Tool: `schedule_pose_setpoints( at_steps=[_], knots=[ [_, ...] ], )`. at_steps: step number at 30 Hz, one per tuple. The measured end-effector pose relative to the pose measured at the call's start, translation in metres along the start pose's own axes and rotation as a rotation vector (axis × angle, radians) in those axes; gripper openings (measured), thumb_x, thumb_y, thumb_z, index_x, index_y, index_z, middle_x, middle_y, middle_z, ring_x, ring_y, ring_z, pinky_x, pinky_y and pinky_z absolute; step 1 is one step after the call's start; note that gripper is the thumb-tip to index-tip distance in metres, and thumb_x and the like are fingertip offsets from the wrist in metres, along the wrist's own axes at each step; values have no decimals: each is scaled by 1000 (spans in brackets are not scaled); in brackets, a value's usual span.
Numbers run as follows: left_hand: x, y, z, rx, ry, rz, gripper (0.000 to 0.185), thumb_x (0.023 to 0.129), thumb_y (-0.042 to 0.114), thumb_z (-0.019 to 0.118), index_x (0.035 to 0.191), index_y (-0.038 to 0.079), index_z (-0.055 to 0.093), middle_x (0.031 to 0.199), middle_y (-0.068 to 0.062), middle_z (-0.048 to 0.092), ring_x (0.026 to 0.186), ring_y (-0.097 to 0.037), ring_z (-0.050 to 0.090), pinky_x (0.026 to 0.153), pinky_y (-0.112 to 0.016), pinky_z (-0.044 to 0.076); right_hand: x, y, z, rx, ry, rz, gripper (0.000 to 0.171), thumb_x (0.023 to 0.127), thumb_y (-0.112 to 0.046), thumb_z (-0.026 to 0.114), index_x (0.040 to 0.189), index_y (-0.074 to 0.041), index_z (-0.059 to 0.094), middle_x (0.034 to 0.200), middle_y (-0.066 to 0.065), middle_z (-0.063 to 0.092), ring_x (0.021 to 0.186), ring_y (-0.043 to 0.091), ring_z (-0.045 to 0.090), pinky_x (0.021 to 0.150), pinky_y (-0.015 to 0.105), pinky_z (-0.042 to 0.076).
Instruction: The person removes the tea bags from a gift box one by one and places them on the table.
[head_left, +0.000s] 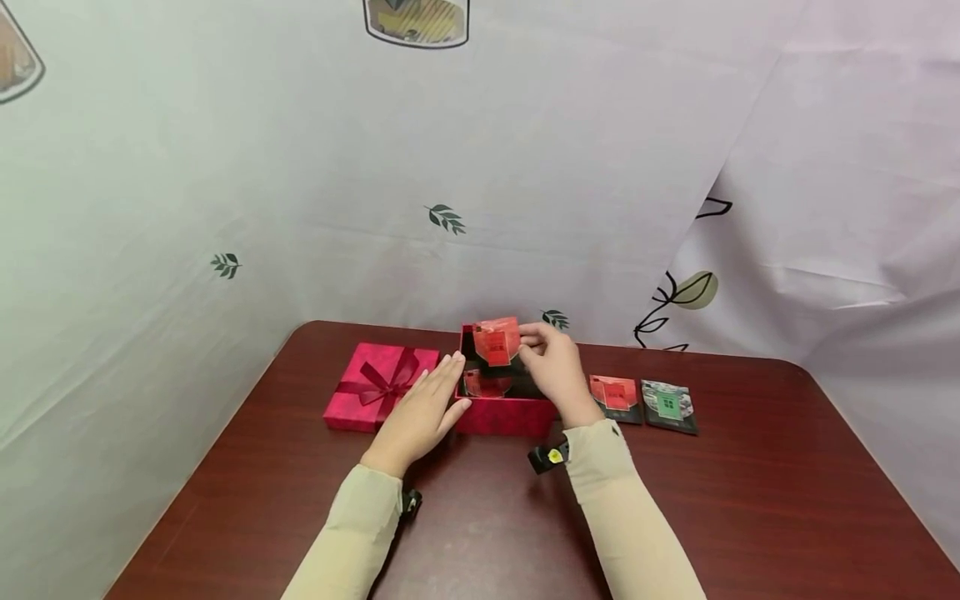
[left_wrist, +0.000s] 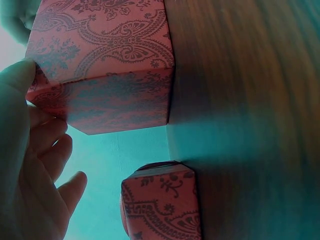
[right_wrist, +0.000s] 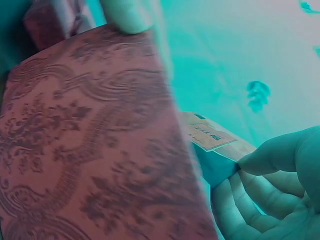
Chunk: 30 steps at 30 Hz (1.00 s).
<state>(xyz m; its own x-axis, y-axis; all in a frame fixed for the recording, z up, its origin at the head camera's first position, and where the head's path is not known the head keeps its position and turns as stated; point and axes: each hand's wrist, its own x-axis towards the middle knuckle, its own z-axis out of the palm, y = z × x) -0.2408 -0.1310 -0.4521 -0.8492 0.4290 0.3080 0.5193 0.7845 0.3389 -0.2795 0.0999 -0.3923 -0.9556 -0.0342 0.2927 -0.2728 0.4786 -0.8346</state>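
Observation:
An open red patterned gift box [head_left: 504, 417] stands at the table's far middle. My left hand [head_left: 448, 385] lies flat against its left wall with straight fingers; the left wrist view shows that wall [left_wrist: 105, 65] beside my fingers [left_wrist: 37, 165]. My right hand [head_left: 527, 343] pinches a small red packet [head_left: 497, 340] just above the box opening. In the right wrist view the same packet [right_wrist: 210, 137] sits between my fingertips [right_wrist: 270, 162], next to the box wall [right_wrist: 90, 160]. Another red packet [head_left: 486, 383] lies inside the box.
The box's red lid [head_left: 381, 385], with a ribbon bow, lies left of the box and also appears as the lid [left_wrist: 160, 205]. A red packet [head_left: 615, 393] and a green-labelled packet [head_left: 667, 406] lie to the right on the dark wooden table [head_left: 750, 517]. A printed cloth hangs behind.

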Motion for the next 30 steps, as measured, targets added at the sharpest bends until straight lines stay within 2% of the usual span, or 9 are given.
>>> schedule_pose_setpoints(
  at_steps=[7,14,18,24,30],
  knots=[
    [2,2,-1,6,-18,-7,71,103,39,57,160,5,30,165,-11,29,153,-26,23,122,-51,24,-18,-5,-29,170,13,104,31,97,-4,64,128,-3,67,111,18,70,90,27,68,75,36,60],
    [1,3,1,16,-13,0,72,103,40,57,160,6,29,165,-11,30,153,-27,24,122,-50,24,-29,-2,-57,264,-2,167,33,98,-4,64,131,-2,64,112,17,70,83,10,69,75,27,60],
    [1,2,1,16,-1,3,72,103,39,58,160,6,29,164,-12,30,153,-28,25,122,-51,25,-34,2,-74,321,-24,184,34,98,-5,64,132,3,62,105,10,71,77,8,68,70,26,59],
    [0,2,-1,9,-10,0,72,103,39,58,160,6,29,165,-12,29,153,-28,25,122,-50,23,-38,13,-91,353,-61,248,39,99,-7,64,135,6,57,96,-3,70,76,9,65,71,26,60],
    [-1,1,-2,3,-11,0,73,103,40,57,160,6,28,165,-12,28,153,-28,24,122,-51,23,-38,19,-100,332,-92,248,39,99,-4,60,135,10,55,96,-3,69,81,6,67,74,27,60]
  ],
)
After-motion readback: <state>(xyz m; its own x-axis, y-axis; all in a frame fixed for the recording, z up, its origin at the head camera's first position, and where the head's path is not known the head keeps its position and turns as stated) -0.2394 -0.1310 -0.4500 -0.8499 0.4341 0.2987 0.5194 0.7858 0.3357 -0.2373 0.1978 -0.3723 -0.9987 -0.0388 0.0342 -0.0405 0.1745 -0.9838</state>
